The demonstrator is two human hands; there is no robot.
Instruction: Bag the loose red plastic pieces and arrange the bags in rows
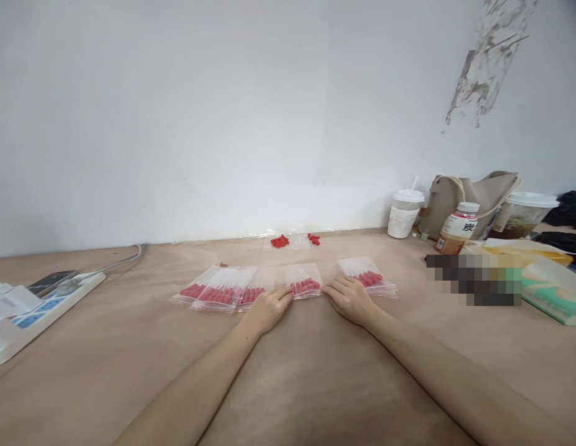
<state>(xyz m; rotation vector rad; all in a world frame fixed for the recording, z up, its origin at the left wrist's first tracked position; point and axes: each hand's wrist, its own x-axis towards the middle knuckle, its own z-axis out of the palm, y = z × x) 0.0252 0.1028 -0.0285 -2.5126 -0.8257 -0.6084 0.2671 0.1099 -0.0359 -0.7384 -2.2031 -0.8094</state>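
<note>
Several small clear bags filled with red pieces lie in a row on the tan table (292,384). My left hand (268,308) rests at the near edge of the middle bag (305,280), its fingertips touching it. To the right lies a separate bag (366,275), with my right hand (349,299) flat beside it and the fingers against its near corner. An overlapping group of bags (223,288) lies left of my left hand. Loose red pieces (279,241) sit on clear plastic by the wall.
A white power strip (46,305) with a phone (51,282) and cable lies at the left. At the right stand a white cup (404,214), a beige bag (474,198), a bottle (458,228), a lidded drink cup (524,215) and a tissue pack (555,291).
</note>
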